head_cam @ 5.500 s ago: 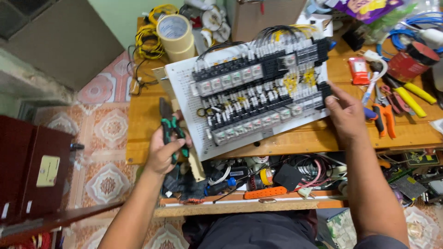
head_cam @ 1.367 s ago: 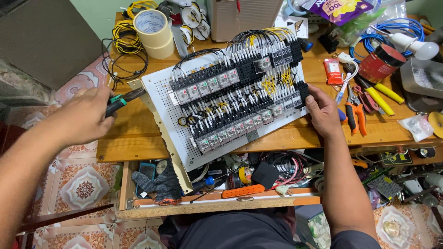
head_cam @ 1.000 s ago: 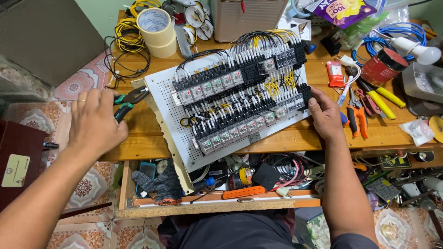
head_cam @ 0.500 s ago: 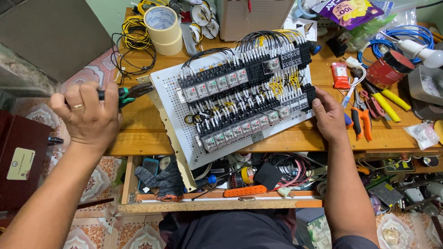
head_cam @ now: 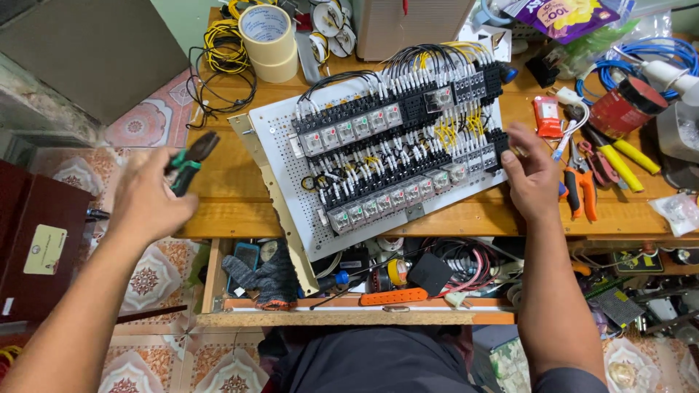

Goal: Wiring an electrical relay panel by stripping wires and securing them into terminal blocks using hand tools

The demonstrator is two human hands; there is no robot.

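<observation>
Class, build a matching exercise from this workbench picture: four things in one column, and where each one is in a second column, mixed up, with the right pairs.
Things
1. pliers
2. tape roll
3. grey glove
4. wiring panel

Places
A. in the open drawer below the bench
B. in the left hand
C. at the far edge of the bench, beside yellow wire
D. mid-bench, right hand at its right edge

Pairs: 1-B, 2-C, 3-A, 4-D

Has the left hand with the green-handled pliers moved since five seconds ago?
Yes. The left hand came up from the open drawer below the bench edge and now holds the pliers level with the panel board's left edge.
</observation>
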